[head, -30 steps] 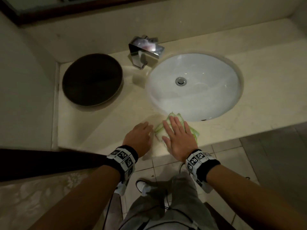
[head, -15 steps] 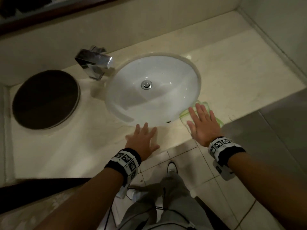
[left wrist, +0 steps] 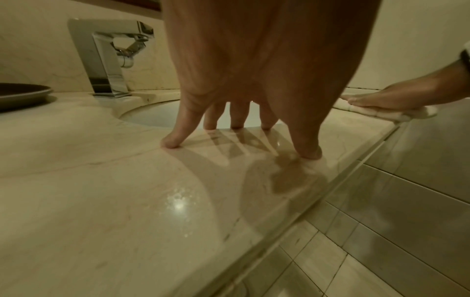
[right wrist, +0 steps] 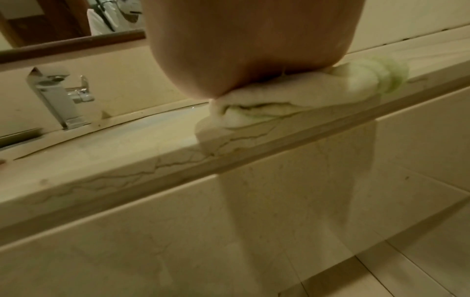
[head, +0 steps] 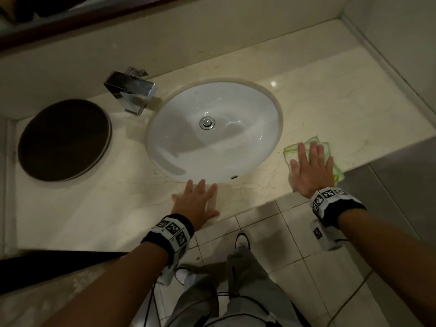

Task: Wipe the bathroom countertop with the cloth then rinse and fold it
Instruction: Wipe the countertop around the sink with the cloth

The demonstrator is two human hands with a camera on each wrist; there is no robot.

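1 cloth (head: pixel 317 143), white w/ green edging, bunched flat on tabletop (head: pixel 330 109) at front edge, just R of basin (head: pixel 214 128); long axis runs roughly along that edge, near end overhanging a bit. R hand (head: pixel 311 169) flat on it, fingers straight, pressing, not clutching, pointing toward back wall. L hand (head: pixel 195 205) splayed on bare tabletop in front of basin, fingertips (left wrist: pixel 172 143) down, holding nothing. 1 tap (head: pixel 132 90), 1 dark round tray (head: pixel 63 140) at L.
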